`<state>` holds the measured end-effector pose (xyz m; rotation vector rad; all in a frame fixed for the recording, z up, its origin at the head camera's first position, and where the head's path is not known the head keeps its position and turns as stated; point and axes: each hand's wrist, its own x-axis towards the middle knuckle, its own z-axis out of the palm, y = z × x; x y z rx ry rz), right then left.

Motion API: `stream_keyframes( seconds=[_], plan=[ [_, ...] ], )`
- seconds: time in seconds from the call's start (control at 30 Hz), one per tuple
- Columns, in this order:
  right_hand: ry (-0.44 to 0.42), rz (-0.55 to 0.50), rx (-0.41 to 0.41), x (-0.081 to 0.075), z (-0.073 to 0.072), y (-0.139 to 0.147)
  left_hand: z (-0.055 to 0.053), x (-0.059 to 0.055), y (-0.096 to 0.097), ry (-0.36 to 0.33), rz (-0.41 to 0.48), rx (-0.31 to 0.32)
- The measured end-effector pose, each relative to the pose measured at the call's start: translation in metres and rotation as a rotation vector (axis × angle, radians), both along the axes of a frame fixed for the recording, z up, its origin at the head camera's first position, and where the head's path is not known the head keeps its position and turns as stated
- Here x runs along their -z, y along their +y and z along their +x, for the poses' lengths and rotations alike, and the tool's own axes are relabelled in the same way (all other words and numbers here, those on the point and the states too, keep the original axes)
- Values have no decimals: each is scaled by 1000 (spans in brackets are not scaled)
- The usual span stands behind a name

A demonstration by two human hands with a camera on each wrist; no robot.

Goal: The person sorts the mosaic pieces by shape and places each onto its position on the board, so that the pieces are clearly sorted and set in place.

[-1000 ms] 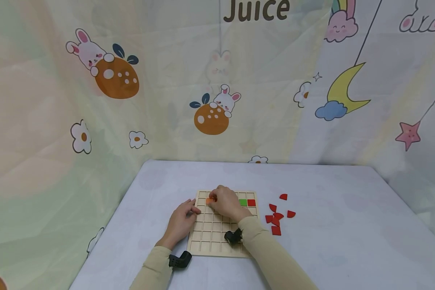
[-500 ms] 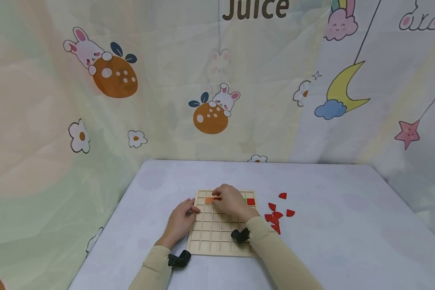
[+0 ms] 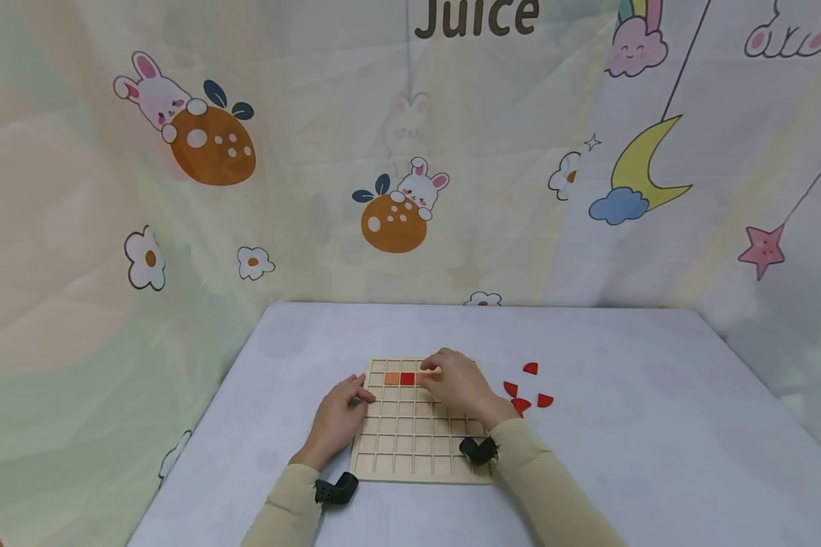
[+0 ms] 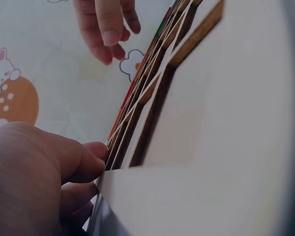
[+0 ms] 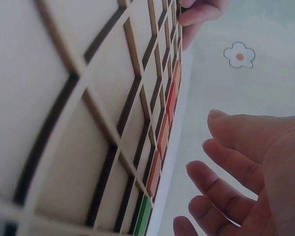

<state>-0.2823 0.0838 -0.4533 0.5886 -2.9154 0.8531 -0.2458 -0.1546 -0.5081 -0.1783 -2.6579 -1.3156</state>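
backdrop: creased pale cloth (image 3: 315, 91), "Juice" lettering (image 3: 477, 18) at top | prints: rabbits (image 3: 159, 99) hugging oranges (image 3: 213, 148), yellow moon (image 3: 631, 163) with blue cloud (image 3: 619, 206), pink star (image 3: 762, 248) at right, flowers (image 3: 254, 263) | furniture: whitish table (image 3: 643, 425), rounded far corners, just before the cloth | light: soft, even

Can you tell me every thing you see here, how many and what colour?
Wooden board: one, tan, on the table
Orange tiles: three, orange, board's upper row
Red tile: at least one, red, between orange ones
Green tile: one, green, same row
Loose pieces: at least four, red, right of the board
Table: one, whitish, under the board
Backdrop: one, pale, behind the table
Printed pictures: many, mixed colours, on the backdrop
Wrist cameras: two, black, on the wrists
Sleeves: two, beige, both arms
Left grip: one, at board's left edge
Right grip: one, over the upper row
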Motion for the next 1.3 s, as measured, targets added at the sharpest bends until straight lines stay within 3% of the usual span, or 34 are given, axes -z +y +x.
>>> stream_keyframes(
  seconds=[0.3, 0.73, 0.97, 1.3],
  plan=[
    [4, 35, 36, -1, 6, 18, 1, -4, -1, -9, -3, -1],
    [-42, 2, 80, 0, 16, 30, 0, 0, -2, -24, -2, -12],
    [-13, 18, 103, 7, 16, 38, 1, 1, -2, -28, -6, -14],
    [-47, -12, 134, -3, 10, 65, -1, 1, -1, -32, 10, -7]
  ],
)
